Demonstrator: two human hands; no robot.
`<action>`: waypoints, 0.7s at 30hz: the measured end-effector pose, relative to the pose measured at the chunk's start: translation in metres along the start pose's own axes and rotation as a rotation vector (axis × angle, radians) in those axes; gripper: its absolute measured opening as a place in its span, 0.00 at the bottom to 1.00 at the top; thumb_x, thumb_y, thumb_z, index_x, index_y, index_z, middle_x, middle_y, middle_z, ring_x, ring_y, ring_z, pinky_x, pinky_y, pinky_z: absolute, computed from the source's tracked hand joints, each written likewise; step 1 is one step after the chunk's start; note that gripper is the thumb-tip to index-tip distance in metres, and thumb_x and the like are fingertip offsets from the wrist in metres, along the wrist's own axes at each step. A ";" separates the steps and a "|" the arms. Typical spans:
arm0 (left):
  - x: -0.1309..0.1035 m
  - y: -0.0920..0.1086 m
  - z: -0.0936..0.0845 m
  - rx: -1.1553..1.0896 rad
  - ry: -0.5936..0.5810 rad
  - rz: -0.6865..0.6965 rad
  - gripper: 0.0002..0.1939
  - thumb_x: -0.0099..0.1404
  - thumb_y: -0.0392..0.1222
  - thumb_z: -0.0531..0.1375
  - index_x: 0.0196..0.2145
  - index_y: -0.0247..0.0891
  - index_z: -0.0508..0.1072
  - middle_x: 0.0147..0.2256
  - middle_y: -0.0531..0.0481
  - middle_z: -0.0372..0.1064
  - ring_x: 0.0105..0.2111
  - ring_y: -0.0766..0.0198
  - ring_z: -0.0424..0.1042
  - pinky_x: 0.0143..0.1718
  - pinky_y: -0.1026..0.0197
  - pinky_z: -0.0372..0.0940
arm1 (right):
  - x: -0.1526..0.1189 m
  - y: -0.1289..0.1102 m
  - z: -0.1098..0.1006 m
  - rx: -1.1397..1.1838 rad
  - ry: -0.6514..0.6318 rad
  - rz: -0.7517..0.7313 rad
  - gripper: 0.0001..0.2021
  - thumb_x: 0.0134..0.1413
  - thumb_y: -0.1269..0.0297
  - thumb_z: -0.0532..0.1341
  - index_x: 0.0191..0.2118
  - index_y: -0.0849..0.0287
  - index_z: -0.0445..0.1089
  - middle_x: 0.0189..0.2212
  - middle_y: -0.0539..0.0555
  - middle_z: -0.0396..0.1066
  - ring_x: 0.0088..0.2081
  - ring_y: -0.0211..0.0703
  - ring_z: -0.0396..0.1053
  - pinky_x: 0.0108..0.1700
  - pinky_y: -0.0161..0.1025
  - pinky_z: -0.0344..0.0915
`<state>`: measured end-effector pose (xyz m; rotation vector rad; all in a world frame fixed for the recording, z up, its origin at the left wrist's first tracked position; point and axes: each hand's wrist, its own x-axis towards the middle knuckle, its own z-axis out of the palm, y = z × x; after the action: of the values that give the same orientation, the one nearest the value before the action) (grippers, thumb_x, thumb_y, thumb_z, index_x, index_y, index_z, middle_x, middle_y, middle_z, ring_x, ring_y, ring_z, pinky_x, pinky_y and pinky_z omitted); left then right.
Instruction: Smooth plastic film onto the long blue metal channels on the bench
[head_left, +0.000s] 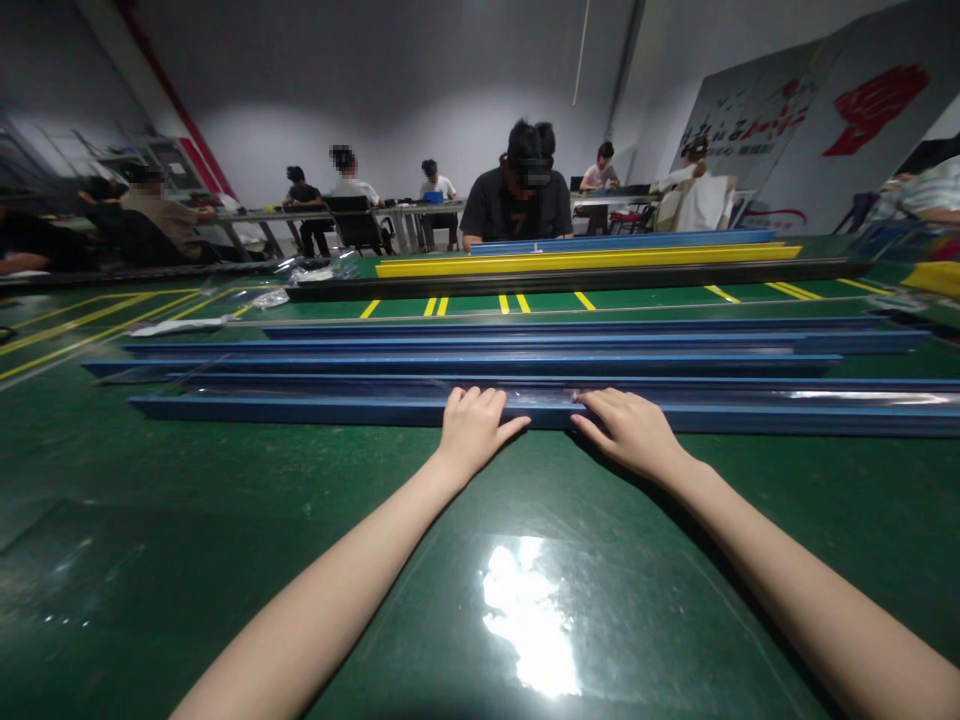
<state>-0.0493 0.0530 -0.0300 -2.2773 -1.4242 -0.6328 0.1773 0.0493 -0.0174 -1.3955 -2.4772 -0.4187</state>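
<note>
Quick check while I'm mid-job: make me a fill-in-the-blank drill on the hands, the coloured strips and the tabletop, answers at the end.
1. The left hand and the right hand both touch the nearest ____ channel.
2. Just in front of the yellow strip lies a ____ strip.
3. The tabletop, marked with yellow lines, is ____.

Missing words: blue; black; green.

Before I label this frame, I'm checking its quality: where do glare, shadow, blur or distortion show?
All in the head view: glare whitens part of the green tabletop and streaks the clear film in the nearest blue channel; shadow edges the right forearm; left hand and right hand look fairly sharp, the far seated workers softer; the printed wall panel slants, perhaps wide-angle distortion.
</note>
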 end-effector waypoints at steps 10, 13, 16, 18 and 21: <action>0.001 0.000 -0.002 -0.003 -0.037 -0.019 0.21 0.60 0.58 0.51 0.30 0.36 0.69 0.30 0.46 0.71 0.33 0.58 0.66 0.35 0.57 0.51 | 0.000 0.001 0.002 0.001 0.000 -0.001 0.19 0.59 0.55 0.45 0.43 0.60 0.67 0.40 0.58 0.71 0.40 0.44 0.67 0.38 0.37 0.57; 0.002 0.000 -0.001 -0.006 -0.039 -0.020 0.22 0.60 0.59 0.51 0.30 0.36 0.69 0.30 0.46 0.71 0.33 0.58 0.66 0.35 0.57 0.52 | 0.000 0.001 0.002 -0.003 0.003 0.001 0.19 0.59 0.55 0.45 0.43 0.61 0.67 0.39 0.58 0.71 0.39 0.44 0.67 0.38 0.37 0.57; 0.002 -0.001 0.000 -0.015 -0.037 -0.023 0.22 0.60 0.59 0.51 0.30 0.36 0.69 0.30 0.47 0.71 0.33 0.58 0.66 0.35 0.57 0.52 | 0.000 0.000 0.002 -0.006 0.005 0.003 0.19 0.59 0.55 0.45 0.42 0.61 0.67 0.39 0.58 0.71 0.39 0.44 0.67 0.38 0.37 0.57; 0.002 -0.001 0.000 -0.026 -0.037 -0.025 0.22 0.60 0.59 0.51 0.31 0.36 0.70 0.30 0.47 0.72 0.33 0.58 0.67 0.35 0.57 0.52 | 0.000 0.001 0.002 -0.006 0.005 0.003 0.19 0.59 0.55 0.45 0.41 0.60 0.67 0.39 0.58 0.71 0.39 0.44 0.67 0.38 0.37 0.57; 0.002 -0.001 0.000 -0.030 -0.041 -0.025 0.22 0.60 0.59 0.51 0.31 0.36 0.70 0.30 0.47 0.72 0.33 0.58 0.67 0.35 0.57 0.52 | 0.000 0.001 0.002 -0.008 0.006 0.002 0.19 0.59 0.55 0.45 0.42 0.60 0.67 0.39 0.58 0.71 0.39 0.44 0.67 0.38 0.37 0.57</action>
<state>-0.0492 0.0542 -0.0287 -2.3113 -1.4742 -0.6228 0.1780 0.0502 -0.0196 -1.3980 -2.4714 -0.4324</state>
